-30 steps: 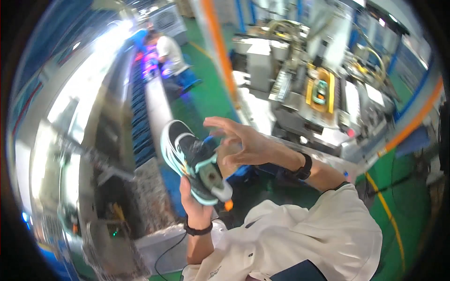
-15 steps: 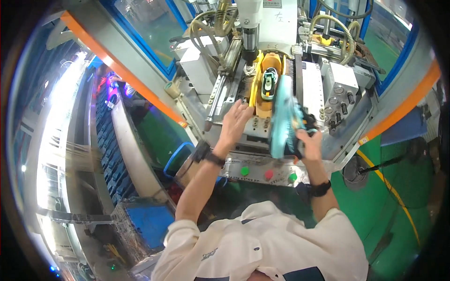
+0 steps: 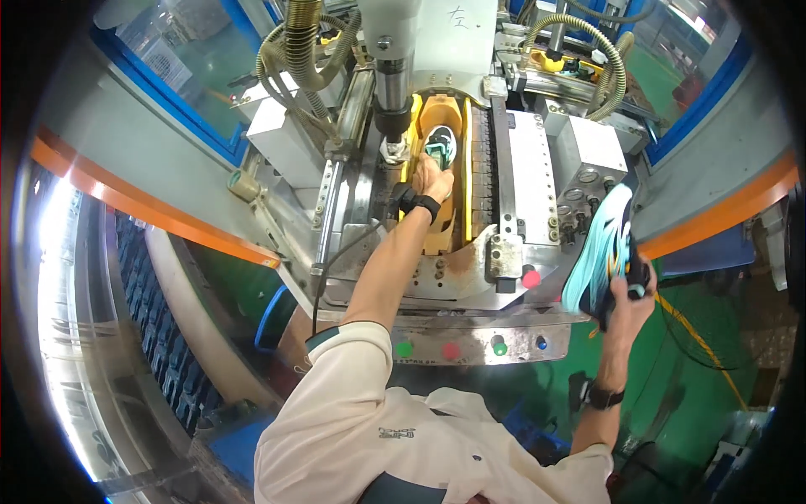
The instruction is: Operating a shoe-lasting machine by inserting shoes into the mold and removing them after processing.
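Observation:
My right hand (image 3: 630, 307), off to the right of the machine, is closed around the heel end of a sneaker (image 3: 598, 252). Its turquoise sole faces partly up and its dark upper shows below. My left hand (image 3: 431, 178) reaches into the yellow-orange trough (image 3: 442, 239) of the press. Its fingers are closed at the opening of a second shoe (image 3: 440, 139), which lies in the trough and has green and black parts on top. The hand hides the near part of this shoe, so the exact grip is partly covered.
A metal press cylinder (image 3: 392, 92) stands left of the trough. Yellow side pads (image 3: 468, 202) flank it. Along the front panel (image 3: 428, 346) run coloured buttons. A gauge box (image 3: 588, 155) stands to the right. A conveyor with dark blue links (image 3: 151, 294) runs at far left.
My left hand has moved from beside the trough's front into it and onto the shoe there. My right hand has carried the turquoise-soled sneaker away to the right. The view has shifted.

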The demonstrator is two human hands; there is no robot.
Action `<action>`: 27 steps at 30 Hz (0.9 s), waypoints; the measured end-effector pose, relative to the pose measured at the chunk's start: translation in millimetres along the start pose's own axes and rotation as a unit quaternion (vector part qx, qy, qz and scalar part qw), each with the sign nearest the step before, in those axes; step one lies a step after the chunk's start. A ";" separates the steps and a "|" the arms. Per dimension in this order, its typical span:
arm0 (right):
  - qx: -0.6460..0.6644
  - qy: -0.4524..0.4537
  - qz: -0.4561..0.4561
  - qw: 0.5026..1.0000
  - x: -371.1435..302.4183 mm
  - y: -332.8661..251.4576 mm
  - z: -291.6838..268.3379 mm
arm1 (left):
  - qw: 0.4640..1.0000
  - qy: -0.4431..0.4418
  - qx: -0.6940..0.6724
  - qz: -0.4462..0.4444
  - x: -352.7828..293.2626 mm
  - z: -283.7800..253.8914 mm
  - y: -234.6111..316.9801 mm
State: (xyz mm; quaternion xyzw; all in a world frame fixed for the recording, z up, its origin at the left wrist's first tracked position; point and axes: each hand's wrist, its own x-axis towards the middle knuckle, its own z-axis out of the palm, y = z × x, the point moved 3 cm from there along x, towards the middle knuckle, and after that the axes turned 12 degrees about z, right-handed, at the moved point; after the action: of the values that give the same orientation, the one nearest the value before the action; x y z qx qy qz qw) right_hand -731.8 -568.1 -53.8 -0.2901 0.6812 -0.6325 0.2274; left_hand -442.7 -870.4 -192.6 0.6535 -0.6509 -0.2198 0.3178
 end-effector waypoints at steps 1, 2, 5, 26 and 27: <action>-0.002 0.007 0.020 1.000 17.9 3.7 6.4 | 1.000 0.020 -0.021 -0.003 -3.1 -7.7 -0.5; -0.005 -0.016 0.009 1.000 37.2 0.1 24.8 | 0.985 0.040 -0.165 -0.026 -7.6 -17.3 -9.3; -0.108 -0.071 -0.054 0.990 97.9 -24.6 97.3 | 0.793 -0.042 -0.555 -0.248 -47.4 -48.3 -15.5; -0.289 -0.200 -0.298 0.887 -12.4 64.9 375.5 | 0.773 0.378 -0.430 -0.273 -460.8 -320.2 -79.5; -0.224 -0.226 -0.318 0.893 -58.8 40.0 339.0 | 0.775 0.378 -0.425 -0.277 -467.4 -313.3 -75.6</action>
State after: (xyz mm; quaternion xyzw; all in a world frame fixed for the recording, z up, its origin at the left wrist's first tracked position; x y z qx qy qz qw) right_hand -463.8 -774.1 -129.6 -0.6696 0.6061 -0.4196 0.0906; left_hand -195.6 -370.7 -85.0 0.6346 -0.1097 -0.2880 0.7087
